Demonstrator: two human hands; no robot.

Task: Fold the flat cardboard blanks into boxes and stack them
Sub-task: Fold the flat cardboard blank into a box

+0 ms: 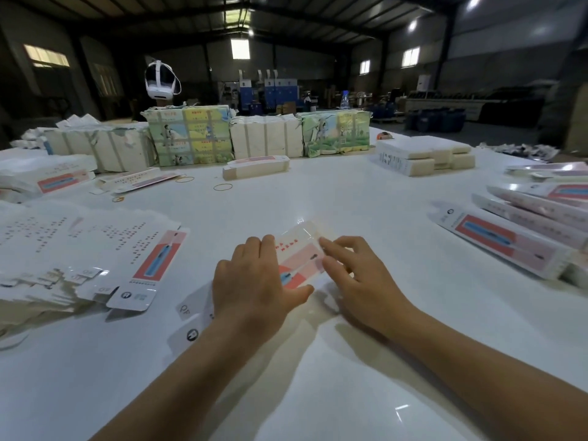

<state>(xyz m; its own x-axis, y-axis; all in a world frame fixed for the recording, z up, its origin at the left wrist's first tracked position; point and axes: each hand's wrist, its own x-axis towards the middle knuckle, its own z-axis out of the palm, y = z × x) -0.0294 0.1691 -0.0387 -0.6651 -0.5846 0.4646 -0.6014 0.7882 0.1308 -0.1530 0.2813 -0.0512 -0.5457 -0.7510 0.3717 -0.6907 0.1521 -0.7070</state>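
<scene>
A: While both hands work at centre, the left hand (pixel 254 278) presses flat on one cardboard blank (pixel 299 256), grip spread; the right hand (pixel 353 272) touches its edge with straight fingers.

B: Progress?

A: Early to middling, I judge. Loose flat blanks (pixel 79 249) heaped at nine o'clock; folded boxes (pixel 525 227) stacked at three. Far across the bench (pixel 318 198), at twelve, strapped bundles (pixel 191 138) unopened.

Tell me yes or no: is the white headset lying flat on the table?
No, the white headset sits raised above the wrapped bundles at the table's far edge.
</scene>
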